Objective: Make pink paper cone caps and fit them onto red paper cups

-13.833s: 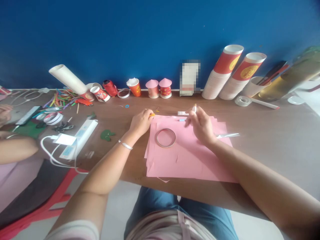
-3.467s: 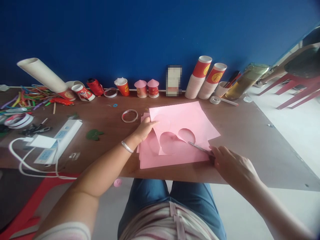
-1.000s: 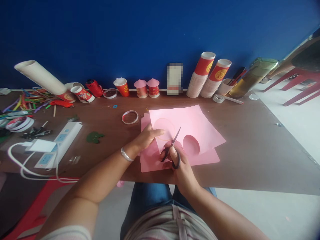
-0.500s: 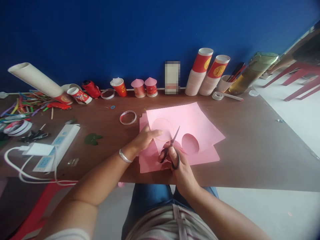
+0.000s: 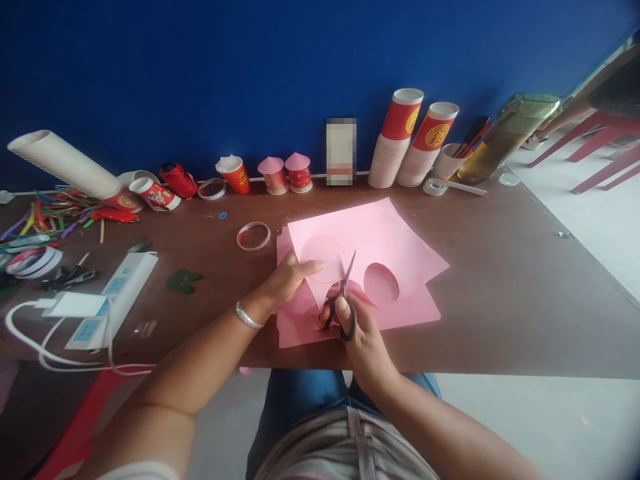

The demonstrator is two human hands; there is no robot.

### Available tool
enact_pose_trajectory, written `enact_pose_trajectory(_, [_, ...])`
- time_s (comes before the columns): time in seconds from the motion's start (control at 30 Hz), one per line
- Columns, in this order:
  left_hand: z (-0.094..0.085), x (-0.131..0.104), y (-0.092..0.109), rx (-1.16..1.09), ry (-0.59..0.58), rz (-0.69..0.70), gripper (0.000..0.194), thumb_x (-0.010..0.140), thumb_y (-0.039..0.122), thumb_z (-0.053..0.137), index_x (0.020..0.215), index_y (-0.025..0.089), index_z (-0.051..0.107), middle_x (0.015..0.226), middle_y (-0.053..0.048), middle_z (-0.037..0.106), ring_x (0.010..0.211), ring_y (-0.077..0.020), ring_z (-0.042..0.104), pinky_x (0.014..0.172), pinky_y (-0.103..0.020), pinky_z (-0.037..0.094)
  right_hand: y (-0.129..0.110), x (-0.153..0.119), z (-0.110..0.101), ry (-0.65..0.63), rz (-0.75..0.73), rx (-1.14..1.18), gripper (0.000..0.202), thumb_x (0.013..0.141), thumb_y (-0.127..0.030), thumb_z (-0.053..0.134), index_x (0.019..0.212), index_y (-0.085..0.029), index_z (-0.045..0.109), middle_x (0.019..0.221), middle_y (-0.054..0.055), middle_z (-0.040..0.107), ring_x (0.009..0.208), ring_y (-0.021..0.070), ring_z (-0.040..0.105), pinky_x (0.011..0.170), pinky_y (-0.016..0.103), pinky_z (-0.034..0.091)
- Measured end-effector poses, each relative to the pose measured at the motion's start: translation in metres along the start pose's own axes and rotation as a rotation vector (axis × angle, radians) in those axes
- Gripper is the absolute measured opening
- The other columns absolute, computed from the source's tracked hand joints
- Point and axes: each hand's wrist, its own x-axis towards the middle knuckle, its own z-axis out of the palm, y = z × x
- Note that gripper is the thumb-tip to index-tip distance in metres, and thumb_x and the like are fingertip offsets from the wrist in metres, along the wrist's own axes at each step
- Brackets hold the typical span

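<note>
Pinching the left edge of the sheet (image 5: 370, 233) in the left hand (image 5: 290, 277), fingers closed on it, thumb over the drawn circle (image 5: 327, 253); might buckle or slip if gripped too lightly; gripping scissors (image 5: 344, 288) at the sheet's near edge in the right hand (image 5: 367, 337), fingers hooked through the handles; might stray across the circle, or nick the left hand, if steered hurriedly; under the sheet, a pink stack (image 5: 415, 307) on the brown worktop (image 5: 500, 293); left of it, power strip (image 5: 127, 280), tape ring (image 5: 254, 249); behind it, hatted cups (image 5: 300, 179), cup stacks (image 5: 397, 137), blue wall (image 5: 200, 67); right of it, bottle (image 5: 503, 137); farther right, stool (image 5: 593, 137), pale floor (image 5: 560, 207).
</note>
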Motion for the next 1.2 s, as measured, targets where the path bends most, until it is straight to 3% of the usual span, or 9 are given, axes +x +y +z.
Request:
enact_pose_trajectory(0.27, [-0.003, 0.002, -0.002, 0.057, -0.016, 0.075, 0.03, 0.078, 0.029, 0.075, 0.098, 0.007, 0.074, 0.079, -0.009, 0.076, 0.061, -0.0226, 0.07, 0.06, -0.033, 0.058, -0.002, 0.001, 0.0, 0.002, -0.002, 0.039, 0.047, 0.097, -0.066, 0.058, 0.084, -0.02, 0.059, 0.077, 0.001, 0.063, 0.07, 0.0143, 0.058, 0.07, 0.028, 0.05])
enact_pose_trajectory(0.57, [-0.008, 0.006, -0.009, 0.03, 0.043, 0.103, 0.027, 0.076, 0.025, 0.08, 0.098, 0.01, 0.077, 0.091, -0.009, 0.079, 0.099, -0.0299, 0.074, 0.094, -0.04, 0.059, 0.0, 0.002, -0.003, 0.011, -0.008, 0.014, 0.047, 0.097, -0.066, 0.058, 0.085, -0.021, 0.058, 0.074, 0.0, 0.06, 0.069, 0.014, 0.057, 0.067, 0.027, 0.049])
enact_pose_trajectory(0.97, [-0.011, 0.007, -0.011, 0.005, 0.087, 0.075, 0.033, 0.076, 0.022, 0.08, 0.107, 0.011, 0.077, 0.092, -0.007, 0.079, 0.087, -0.0266, 0.075, 0.087, -0.038, 0.06, -0.001, 0.003, -0.005, 0.011, 0.007, 0.012, 0.045, 0.096, -0.065, 0.06, 0.087, -0.021, 0.061, 0.07, -0.001, 0.059, 0.066, 0.0136, 0.055, 0.064, 0.026, 0.049])
enact_pose_trajectory(1.2, [-0.014, 0.006, -0.012, 0.006, 0.092, 0.062, 0.026, 0.077, 0.023, 0.081, 0.099, 0.011, 0.077, 0.091, -0.007, 0.079, 0.085, -0.0257, 0.074, 0.087, -0.038, 0.06, 0.002, 0.004, -0.007, -0.002, 0.036, 0.062, 0.043, 0.095, -0.063, 0.063, 0.088, -0.02, 0.063, 0.071, -0.001, 0.059, 0.064, 0.0132, 0.056, 0.063, 0.026, 0.048])
